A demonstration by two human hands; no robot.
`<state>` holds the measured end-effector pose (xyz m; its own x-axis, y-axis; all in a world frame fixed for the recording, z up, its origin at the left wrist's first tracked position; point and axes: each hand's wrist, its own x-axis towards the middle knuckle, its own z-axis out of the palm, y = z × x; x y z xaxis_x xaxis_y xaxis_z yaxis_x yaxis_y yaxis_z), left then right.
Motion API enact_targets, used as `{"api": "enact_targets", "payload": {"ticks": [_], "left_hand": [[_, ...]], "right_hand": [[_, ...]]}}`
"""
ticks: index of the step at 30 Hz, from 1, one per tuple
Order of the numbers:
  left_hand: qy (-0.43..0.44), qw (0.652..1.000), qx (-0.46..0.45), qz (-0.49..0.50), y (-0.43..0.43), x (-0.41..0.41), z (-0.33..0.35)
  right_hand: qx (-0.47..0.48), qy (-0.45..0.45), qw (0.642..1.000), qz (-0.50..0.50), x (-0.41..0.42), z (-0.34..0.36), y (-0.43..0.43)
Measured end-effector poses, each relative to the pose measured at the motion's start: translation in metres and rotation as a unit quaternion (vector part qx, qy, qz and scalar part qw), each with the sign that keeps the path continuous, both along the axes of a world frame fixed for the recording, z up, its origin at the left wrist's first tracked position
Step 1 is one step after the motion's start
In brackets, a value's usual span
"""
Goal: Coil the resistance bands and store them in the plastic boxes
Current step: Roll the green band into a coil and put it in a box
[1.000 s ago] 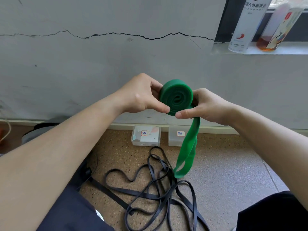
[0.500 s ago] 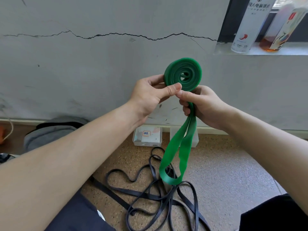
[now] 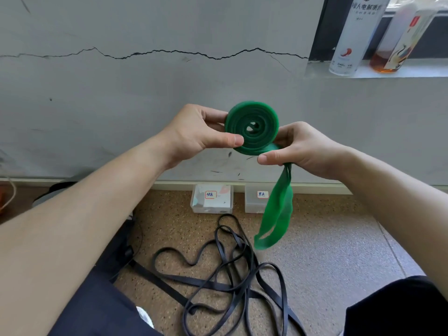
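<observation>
The left hand (image 3: 194, 134) and right hand (image 3: 303, 149) pinch the green band (image 3: 252, 128). The left box (image 3: 196, 209) holds something white; the right box (image 3: 253, 206), I cannot tell.

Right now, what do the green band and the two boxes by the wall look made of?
Green band: probably rubber or latex, matte; it rolls tight and its tail hangs limp. Left box and right box: clear to frosted hard plastic, see-through walls.
</observation>
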<state>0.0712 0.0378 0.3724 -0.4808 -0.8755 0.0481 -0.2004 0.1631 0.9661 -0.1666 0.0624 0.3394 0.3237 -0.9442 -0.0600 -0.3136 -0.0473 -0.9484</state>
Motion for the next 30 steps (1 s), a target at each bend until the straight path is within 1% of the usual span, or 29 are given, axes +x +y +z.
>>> {"api": "enact_targets", "payload": {"ticks": [3, 6, 8, 10, 12, 13, 15, 17, 18, 20, 22, 24, 28, 30], "left_hand": [[-0.059, 0.997, -0.035, -0.025, 0.001, -0.002, 0.006], [-0.106, 0.992, -0.041, -0.048, 0.0, -0.002, 0.011], [-0.136, 0.988, -0.041, -0.06, -0.001, 0.001, 0.015], [-0.141, 0.987, -0.055, -0.049, 0.0, 0.003, 0.014], [-0.1, 0.993, -0.067, -0.004, 0.003, 0.0, 0.003], [-0.06, 0.997, -0.051, 0.025, 0.006, -0.003, -0.006], [0.052, 0.995, 0.04, 0.073, 0.014, -0.013, -0.024], [0.158, 0.973, 0.129, 0.107, 0.019, -0.023, -0.033], [0.188, 0.964, 0.146, 0.121, 0.019, -0.027, -0.034], [0.202, 0.96, 0.14, 0.134, 0.015, -0.028, -0.032], [0.189, 0.967, 0.122, 0.123, 0.011, -0.024, -0.027], [0.164, 0.975, 0.1, 0.11, 0.008, -0.02, -0.022], [0.115, 0.989, 0.045, 0.084, 0.0, -0.008, -0.016], [0.078, 0.994, 0.024, 0.068, -0.003, 0.0, -0.015]], "right_hand": [[-0.019, 0.018, 1.0, -0.008, 0.004, 0.0, 0.003], [-0.015, 0.022, 1.0, 0.01, 0.007, -0.003, 0.003], [-0.011, 0.015, 1.0, 0.025, 0.01, -0.006, 0.003], [-0.008, -0.01, 1.0, 0.027, 0.017, -0.011, 0.004], [-0.005, -0.057, 0.998, 0.01, 0.023, -0.015, 0.005], [0.0, -0.094, 0.996, 0.0, 0.027, -0.017, 0.005], [0.014, -0.174, 0.984, -0.021, 0.033, -0.017, 0.006], [0.027, -0.224, 0.973, -0.041, 0.038, -0.016, 0.005], [0.029, -0.229, 0.972, -0.048, 0.04, -0.017, 0.005], [0.024, -0.212, 0.975, -0.059, 0.041, -0.018, 0.006], [0.007, -0.171, 0.983, -0.061, 0.041, -0.018, 0.006], [-0.007, -0.122, 0.991, -0.045, 0.039, -0.017, 0.005], [0.0, -0.005, 1.0, -0.024, 0.022, -0.017, 0.002], [0.01, 0.022, 1.0, -0.019, 0.013, -0.015, 0.002]]}}
